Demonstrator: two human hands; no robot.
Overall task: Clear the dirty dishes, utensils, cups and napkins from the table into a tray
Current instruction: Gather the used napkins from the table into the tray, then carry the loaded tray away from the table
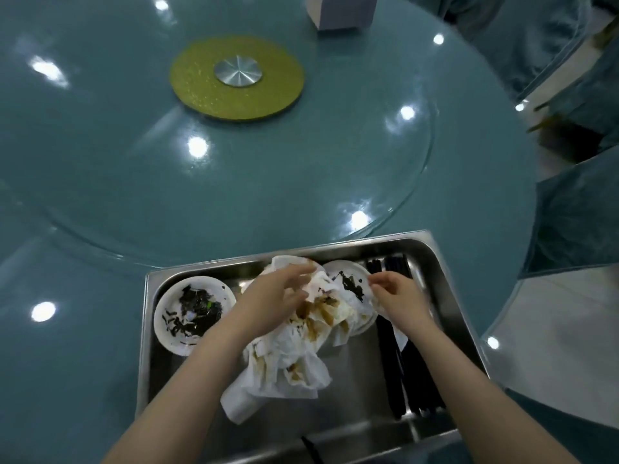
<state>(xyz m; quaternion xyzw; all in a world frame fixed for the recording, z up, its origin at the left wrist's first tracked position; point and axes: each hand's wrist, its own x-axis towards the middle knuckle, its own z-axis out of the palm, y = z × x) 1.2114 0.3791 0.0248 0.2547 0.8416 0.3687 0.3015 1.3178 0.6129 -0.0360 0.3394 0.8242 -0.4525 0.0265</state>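
A steel tray (pixel 449 283) sits at the near edge of the teal table. In its left part lies a white plate (pixel 167 333) with dark food scraps. A heap of stained white napkins (pixel 294 360) fills the middle. My left hand (pixel 278 293) rests on top of the heap with fingers spread. A second white plate (pixel 345 272) with dark scraps lies partly under the napkins. My right hand (pixel 398 293) is at the heap's right edge, its fingertips pinching a napkin. Black chopsticks (pixel 412 380) lie along the tray's right side.
A glass lazy Susan (pixel 301 182) covers most of the table, with a yellow-green disc (pixel 237 78) and metal hub at its centre. A white box (pixel 341 10) stands at the far edge. Teal-covered chairs (pixel 576 209) stand to the right.
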